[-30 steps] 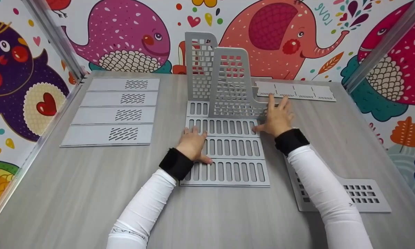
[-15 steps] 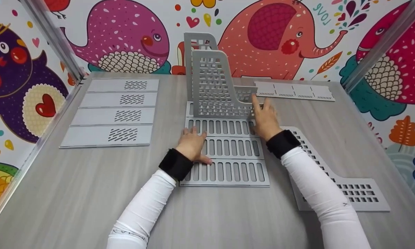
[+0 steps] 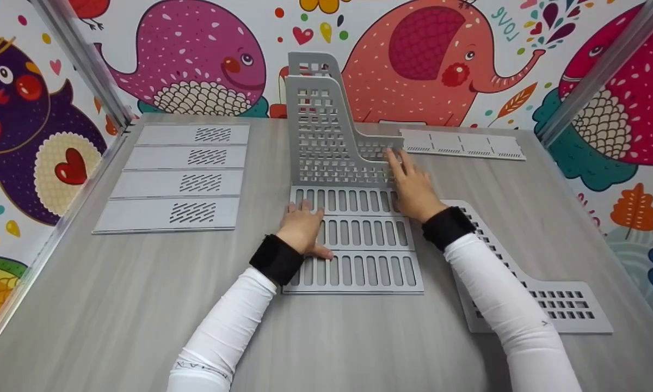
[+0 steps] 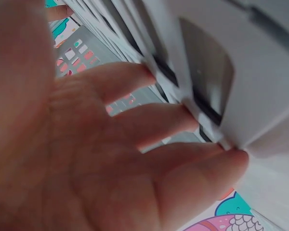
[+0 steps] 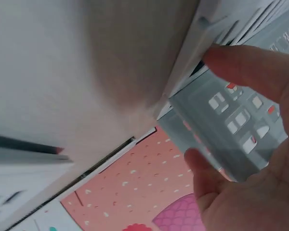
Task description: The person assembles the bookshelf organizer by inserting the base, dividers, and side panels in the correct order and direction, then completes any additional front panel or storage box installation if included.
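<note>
Two grey L-shaped perforated panels, like magazine file dividers, stand upright at the back: a near panel [image 3: 321, 130] and a far panel [image 3: 315, 65] largely hidden behind it. Their feet meet a row of flat slotted panels [image 3: 359, 234]. My right hand [image 3: 416, 190] pinches the near panel at its low right end, thumb on the near side and fingers over the top edge. The right wrist view shows that thumb [image 5: 250, 67] by the slotted panel's edge. My left hand [image 3: 302, 226] rests on the slotted panels at their left edge, fingers spread.
Another L-shaped perforated panel [image 3: 566, 305] lies flat at right, partly under my right forearm. A stack of vented panels [image 3: 158, 185] lies at left. Behind my right hand lies a narrow white strip [image 3: 462, 143]. Patterned walls close off the table's [image 3: 332, 343] back and sides.
The near upright panel has slid left until it stands in front of the far one. My right hand has moved left with it and closed in on its end. The left hand stays put.
</note>
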The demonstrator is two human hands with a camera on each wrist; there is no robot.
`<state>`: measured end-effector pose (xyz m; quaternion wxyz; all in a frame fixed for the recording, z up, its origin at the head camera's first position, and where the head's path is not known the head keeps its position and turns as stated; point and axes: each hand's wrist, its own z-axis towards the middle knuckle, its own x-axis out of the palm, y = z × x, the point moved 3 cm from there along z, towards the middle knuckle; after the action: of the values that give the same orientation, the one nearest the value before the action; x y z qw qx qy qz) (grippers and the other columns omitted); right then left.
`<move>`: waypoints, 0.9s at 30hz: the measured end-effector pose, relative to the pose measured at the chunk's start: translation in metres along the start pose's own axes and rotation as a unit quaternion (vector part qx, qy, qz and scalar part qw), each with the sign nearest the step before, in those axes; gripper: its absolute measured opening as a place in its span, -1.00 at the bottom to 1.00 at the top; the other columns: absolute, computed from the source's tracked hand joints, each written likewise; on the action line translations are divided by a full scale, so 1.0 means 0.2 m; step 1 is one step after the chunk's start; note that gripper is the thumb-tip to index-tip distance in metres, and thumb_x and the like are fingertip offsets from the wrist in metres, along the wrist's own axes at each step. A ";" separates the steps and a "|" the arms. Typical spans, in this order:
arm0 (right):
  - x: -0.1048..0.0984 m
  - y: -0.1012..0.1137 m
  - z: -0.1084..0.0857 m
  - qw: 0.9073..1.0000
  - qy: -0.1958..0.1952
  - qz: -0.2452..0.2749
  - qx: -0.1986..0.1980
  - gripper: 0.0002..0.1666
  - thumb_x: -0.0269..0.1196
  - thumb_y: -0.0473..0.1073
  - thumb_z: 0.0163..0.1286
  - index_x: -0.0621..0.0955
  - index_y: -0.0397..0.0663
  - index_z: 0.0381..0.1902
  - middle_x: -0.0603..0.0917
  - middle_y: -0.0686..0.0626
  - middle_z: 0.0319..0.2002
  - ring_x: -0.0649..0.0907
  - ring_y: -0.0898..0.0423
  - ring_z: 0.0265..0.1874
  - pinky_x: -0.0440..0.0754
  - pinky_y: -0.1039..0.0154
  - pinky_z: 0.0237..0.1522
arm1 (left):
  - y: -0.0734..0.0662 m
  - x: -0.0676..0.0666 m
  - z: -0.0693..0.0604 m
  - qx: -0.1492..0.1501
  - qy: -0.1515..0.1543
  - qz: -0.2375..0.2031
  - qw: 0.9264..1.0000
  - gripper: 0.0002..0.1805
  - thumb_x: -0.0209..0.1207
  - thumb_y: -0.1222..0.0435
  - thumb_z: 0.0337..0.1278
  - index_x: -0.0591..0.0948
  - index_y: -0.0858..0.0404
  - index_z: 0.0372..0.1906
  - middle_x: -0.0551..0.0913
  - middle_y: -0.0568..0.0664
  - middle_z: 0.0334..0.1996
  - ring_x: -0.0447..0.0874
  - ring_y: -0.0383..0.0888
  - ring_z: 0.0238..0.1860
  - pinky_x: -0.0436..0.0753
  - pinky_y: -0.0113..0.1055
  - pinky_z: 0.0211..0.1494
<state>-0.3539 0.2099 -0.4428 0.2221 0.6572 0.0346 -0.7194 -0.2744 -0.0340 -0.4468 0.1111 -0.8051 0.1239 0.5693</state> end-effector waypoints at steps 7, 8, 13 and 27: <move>-0.12 -0.16 -0.07 0.991 0.056 0.093 0.076 0.25 0.31 0.16 0.36 -0.24 -0.02 0.63 0.00 -0.47 0.55 0.18 -0.47 0.48 0.03 -0.45 0.47 | 0.00 0.00 0.00 -0.002 0.011 -0.008 1.000 0.31 0.38 -0.36 -0.21 0.11 0.23 0.59 0.04 0.43 0.55 0.07 0.44 0.52 0.10 0.18 0.60; -0.14 -0.20 -0.08 0.989 0.067 0.093 0.094 0.24 0.28 0.23 0.36 -0.20 -0.06 0.63 0.06 -0.49 0.53 0.20 -0.48 0.46 0.06 -0.44 0.46 | 0.00 0.00 0.00 -0.003 0.011 -0.009 1.000 0.31 0.38 -0.36 -0.22 0.11 0.23 0.59 0.04 0.43 0.55 0.07 0.43 0.53 0.10 0.18 0.60; -0.24 -0.35 -0.18 0.962 0.195 0.029 0.187 0.37 0.40 0.36 0.15 0.00 -0.38 0.54 0.29 -0.55 0.38 0.33 -0.50 0.35 0.32 -0.41 0.35 | 0.00 0.00 -0.01 -0.003 0.012 -0.008 1.000 0.33 0.37 -0.37 -0.23 0.09 0.23 0.59 0.04 0.44 0.54 0.06 0.41 0.54 0.08 0.17 0.61; -0.26 -0.54 -0.23 0.947 0.272 0.003 0.174 -0.12 0.55 0.15 0.04 0.53 -0.51 -0.01 0.61 -0.27 -0.24 0.57 -0.09 -0.30 0.62 0.05 -0.20 | 0.00 0.00 0.00 -0.006 0.008 0.004 1.000 0.32 0.36 -0.38 -0.22 0.11 0.22 0.59 0.06 0.43 0.54 0.09 0.42 0.52 0.10 0.15 0.61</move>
<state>-0.3478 0.3373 -0.4250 0.0887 0.8563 -0.0337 -0.5077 -0.2749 -0.0335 -0.4464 0.1029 -0.8100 0.1252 0.5636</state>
